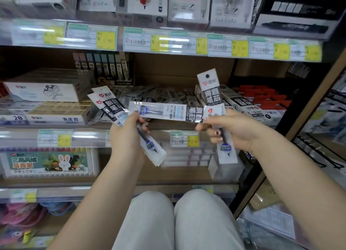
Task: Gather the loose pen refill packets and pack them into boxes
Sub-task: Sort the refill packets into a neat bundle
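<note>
Clear plastic refill packet lies crosswise between both hands, before the loose packet pile. Left hand clamps a tilted packet bunch; right hand pinches an upright packet.

Clear refill packets fanned, one lying crosswise.

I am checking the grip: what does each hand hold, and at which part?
Left hand grips stacked refill packets mid-length. Right hand grips an upright packet mid-length. Both pinch a horizontal packet by its ends.
</note>
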Demonstrator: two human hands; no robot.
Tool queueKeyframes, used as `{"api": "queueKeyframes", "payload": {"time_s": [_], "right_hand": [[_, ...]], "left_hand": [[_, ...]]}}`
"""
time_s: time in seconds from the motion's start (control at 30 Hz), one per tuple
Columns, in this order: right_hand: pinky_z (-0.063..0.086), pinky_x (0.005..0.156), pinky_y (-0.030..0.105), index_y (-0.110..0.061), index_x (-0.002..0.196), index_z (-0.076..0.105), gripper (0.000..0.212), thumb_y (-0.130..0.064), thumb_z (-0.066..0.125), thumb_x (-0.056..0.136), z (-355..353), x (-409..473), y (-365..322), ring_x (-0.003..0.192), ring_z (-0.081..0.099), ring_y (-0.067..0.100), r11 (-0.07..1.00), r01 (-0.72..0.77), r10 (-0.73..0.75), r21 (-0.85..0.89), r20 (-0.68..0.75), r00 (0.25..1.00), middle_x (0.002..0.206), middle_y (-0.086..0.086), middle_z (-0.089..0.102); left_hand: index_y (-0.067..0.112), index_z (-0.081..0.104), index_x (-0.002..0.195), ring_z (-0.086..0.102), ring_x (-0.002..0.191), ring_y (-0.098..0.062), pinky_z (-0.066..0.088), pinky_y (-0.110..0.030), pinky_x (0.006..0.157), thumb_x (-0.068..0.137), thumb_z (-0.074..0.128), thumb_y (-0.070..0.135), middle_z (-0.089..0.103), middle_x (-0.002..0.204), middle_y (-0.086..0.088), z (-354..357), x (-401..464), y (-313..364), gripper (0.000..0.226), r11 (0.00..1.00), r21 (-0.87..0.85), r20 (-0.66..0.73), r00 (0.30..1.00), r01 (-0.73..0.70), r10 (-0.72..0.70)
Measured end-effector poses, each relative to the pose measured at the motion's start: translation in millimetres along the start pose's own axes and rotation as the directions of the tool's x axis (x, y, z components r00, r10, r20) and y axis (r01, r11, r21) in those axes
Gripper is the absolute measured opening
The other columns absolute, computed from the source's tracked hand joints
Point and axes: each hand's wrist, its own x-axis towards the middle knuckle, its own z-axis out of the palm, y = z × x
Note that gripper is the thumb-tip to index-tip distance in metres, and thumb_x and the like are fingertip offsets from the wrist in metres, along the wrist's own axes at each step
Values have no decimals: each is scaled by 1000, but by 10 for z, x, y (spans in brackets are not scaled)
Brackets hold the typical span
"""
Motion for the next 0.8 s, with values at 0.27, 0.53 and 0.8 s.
{"api": "queueKeyframes", "payload": {"time_s": [0.27, 0.53, 0.8], "right_hand": [[29, 40, 16, -14, 84, 56, 9, -7, 57, 90, -32, 168, 135, 42, 41, 7, 939, 224, -83, 262, -459, 885, 72, 3, 53], [29, 38, 18, -13, 77, 53, 20, -3, 49, 94, -11, 120, 117, 40, 35, 5, 963, 243, -152, 119, -502, 851, 67, 3, 50], [44, 57, 17, -11, 86, 64, 2, -13, 64, 86, 391, 75, 183, 62, 57, 7, 902, 82, -239, -423, -333, 912, 77, 1, 66]], "left_hand": [[8, 51, 71, 43, 38, -10, 42, -22, 41, 91, 54, 7, 53, 51, -1, -86, -218, -132, 20, 887, 459, 383, 889, 52, -251], [6, 59, 80, 42, 35, -10, 38, -18, 37, 97, 43, 33, 56, 57, -6, -216, -122, -120, 36, 836, 514, 366, 831, 194, -418], [10, 67, 79, 60, 51, -23, 51, -29, 55, 94, 50, 40, 67, 66, -11, -63, -265, -161, 38, 768, 584, 273, 828, 262, -490]]}}
